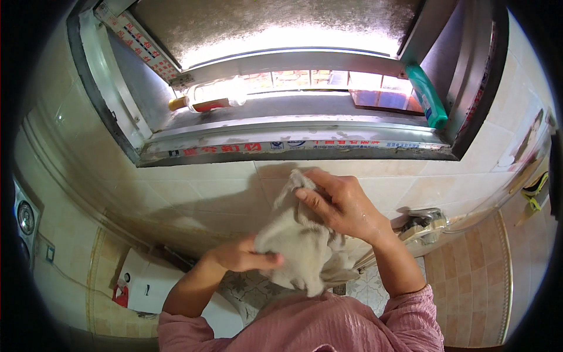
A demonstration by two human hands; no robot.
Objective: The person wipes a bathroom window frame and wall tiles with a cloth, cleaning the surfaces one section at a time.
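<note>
A damp-looking beige cloth hangs in loose folds in front of me, below the window sill. My right hand pinches its upper corner between thumb and fingers, with water drops on the wrist. Lower down, my left hand grips the cloth's left edge, its thumb on the front and the other fingers hidden behind. The left hand is slightly blurred.
Above is a metal-framed window whose sill bears a clear bottle on its side, a green plastic bottle leaning at right and a flat reddish-brown tile. A shower fixture juts from the wall at right. Lower left stands a white toilet.
</note>
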